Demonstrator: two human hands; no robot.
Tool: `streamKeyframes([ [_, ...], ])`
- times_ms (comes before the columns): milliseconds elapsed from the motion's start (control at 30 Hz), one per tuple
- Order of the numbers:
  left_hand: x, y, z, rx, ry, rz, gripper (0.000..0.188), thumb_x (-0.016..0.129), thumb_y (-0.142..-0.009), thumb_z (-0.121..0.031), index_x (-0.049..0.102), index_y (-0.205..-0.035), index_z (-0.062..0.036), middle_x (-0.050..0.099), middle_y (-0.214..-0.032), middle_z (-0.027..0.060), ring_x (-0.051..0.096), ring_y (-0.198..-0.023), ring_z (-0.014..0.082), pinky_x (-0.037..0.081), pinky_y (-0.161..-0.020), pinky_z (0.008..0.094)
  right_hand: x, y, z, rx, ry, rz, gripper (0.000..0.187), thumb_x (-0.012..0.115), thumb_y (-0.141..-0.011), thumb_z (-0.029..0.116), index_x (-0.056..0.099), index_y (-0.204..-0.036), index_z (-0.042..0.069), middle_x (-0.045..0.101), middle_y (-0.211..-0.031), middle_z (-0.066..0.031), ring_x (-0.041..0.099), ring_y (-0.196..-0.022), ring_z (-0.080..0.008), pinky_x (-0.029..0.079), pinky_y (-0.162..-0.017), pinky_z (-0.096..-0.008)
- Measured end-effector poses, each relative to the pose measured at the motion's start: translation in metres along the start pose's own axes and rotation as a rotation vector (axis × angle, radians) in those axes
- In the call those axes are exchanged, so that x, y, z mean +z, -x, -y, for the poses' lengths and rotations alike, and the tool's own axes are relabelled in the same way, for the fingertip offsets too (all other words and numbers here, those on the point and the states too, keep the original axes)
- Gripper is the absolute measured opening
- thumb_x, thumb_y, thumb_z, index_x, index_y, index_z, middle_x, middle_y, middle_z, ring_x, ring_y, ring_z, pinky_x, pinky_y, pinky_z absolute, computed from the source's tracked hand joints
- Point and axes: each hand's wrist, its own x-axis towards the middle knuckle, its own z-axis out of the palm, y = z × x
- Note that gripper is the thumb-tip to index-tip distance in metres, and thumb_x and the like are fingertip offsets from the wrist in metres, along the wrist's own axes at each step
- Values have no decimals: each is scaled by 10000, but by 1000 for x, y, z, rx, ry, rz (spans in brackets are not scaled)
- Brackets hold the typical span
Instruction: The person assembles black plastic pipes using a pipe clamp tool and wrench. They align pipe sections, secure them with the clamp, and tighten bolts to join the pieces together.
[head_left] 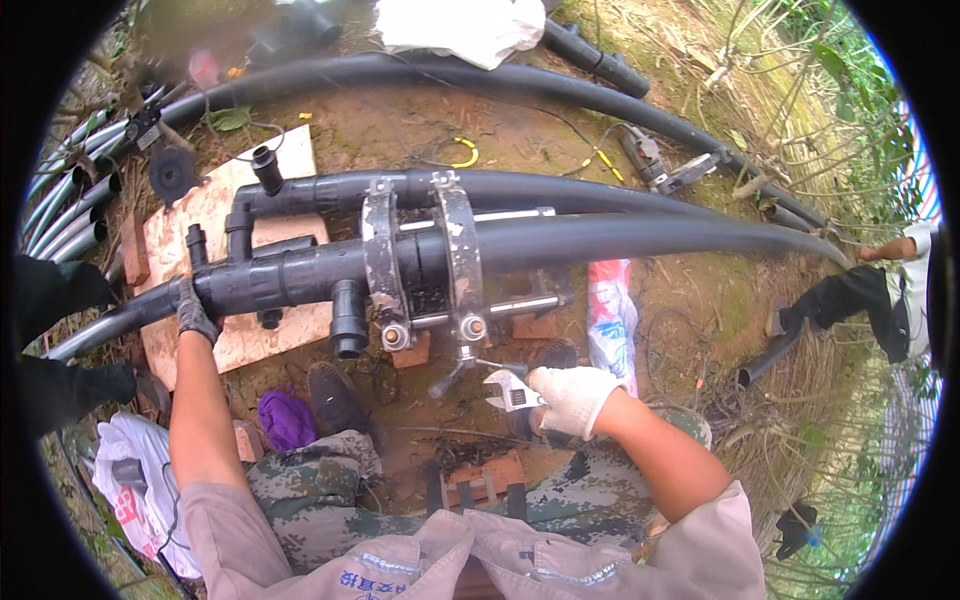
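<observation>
My left hand [196, 311], in a dark glove, is closed around the left part of the near black pipe [540, 242]. In a white glove, my right hand [572, 398] grips an adjustable wrench [513, 391], its jaws pointing left. Just above the wrench is the T-shaped handle [468, 373] of a metal pipe clamp [460, 255]; I cannot tell whether they touch. A second clamp ring [380, 262] stands to its left, joined by rods. A far black pipe [500, 190] runs behind the near one through the rings. A short black branch fitting [348, 318] points toward me.
A pale board [285, 335] lies under the pipes' left end. Behind are a long black pipe [400, 68] and a power tool [650, 160] with a cord. A purple cloth [287, 420] and white plastic bag [140, 480] lie at left. Another person [890, 290] stands at far right.
</observation>
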Motion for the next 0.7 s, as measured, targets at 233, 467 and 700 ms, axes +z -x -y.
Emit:
streamKeyframes([
  [233, -27, -49, 9, -44, 113, 187, 807, 727, -686, -810, 651, -1225, -215, 701, -1112, -4, 673, -934, 205, 557, -730, 330, -21, 8, 7, 37, 18, 50, 291, 678, -851, 174, 587, -1071, 6, 713, -938, -232, 706, -890, -416, 550, -769, -483],
  [467, -14, -25, 3, -23, 32, 134, 807, 720, -657, -833, 643, -1214, -254, 675, -1112, -29, 633, -933, 173, 500, -678, 302, -15, 9, 3, 13, -6, 47, 330, 699, -845, 182, 588, -1087, -12, 716, -973, -239, 708, -914, -412, 551, -775, -484],
  [700, -29, -58, 0, -25, 59, 133, 821, 714, -664, -833, 628, -1238, -253, 674, -1148, -21, 627, -967, 178, 494, -714, 301, -17, 6, 8, 7, 1, 51, 314, 692, -849, 175, 597, -1076, -20, 719, -979, -248, 712, -920, -410, 554, -780, -480],
])
